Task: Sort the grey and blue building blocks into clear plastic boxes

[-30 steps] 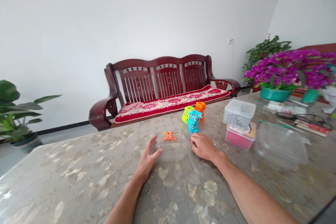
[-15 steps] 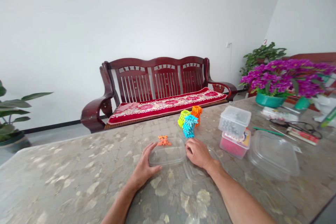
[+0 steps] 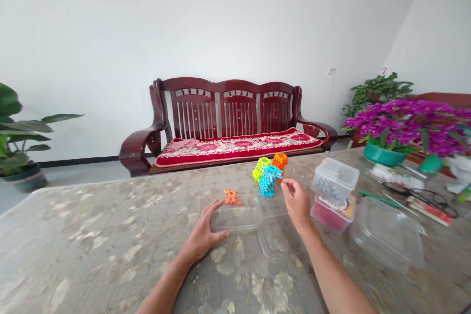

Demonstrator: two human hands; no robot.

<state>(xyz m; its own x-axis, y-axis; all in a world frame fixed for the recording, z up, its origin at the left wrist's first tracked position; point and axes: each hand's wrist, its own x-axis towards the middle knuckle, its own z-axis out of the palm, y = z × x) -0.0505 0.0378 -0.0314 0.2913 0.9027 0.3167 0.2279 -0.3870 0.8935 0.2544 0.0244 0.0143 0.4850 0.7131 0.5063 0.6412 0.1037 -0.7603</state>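
Observation:
My left hand [image 3: 208, 228] curves round the left end of a clear plastic container [image 3: 239, 225], thumb at its near side and fingers at its far left corner. Just beyond its far rim is a small orange lattice piece [image 3: 232, 197]. My right hand [image 3: 297, 203] is raised with its fingers curled in a pinch beside a blue figure of small interlocking pieces [image 3: 269, 181]. Whether the fingertips touch that figure or hold something small is unclear. A yellow-green figure [image 3: 260, 168] and an orange one [image 3: 281, 161] stand close behind the blue figure.
A clear lid-like tray [image 3: 277, 238] lies below my right hand. To the right are stacked boxes, one with grey pieces [image 3: 335, 179] and one pinkish-red [image 3: 331, 213], plus another clear container [image 3: 386, 230], glasses [image 3: 415, 189] and purple flowers [image 3: 408, 122]. A wooden bench [image 3: 228, 113] stands beyond the table.
My right hand has moved up and to the right, off the container's right side to beside the blue figure. My left hand keeps its place at the container. The view has shifted slightly.

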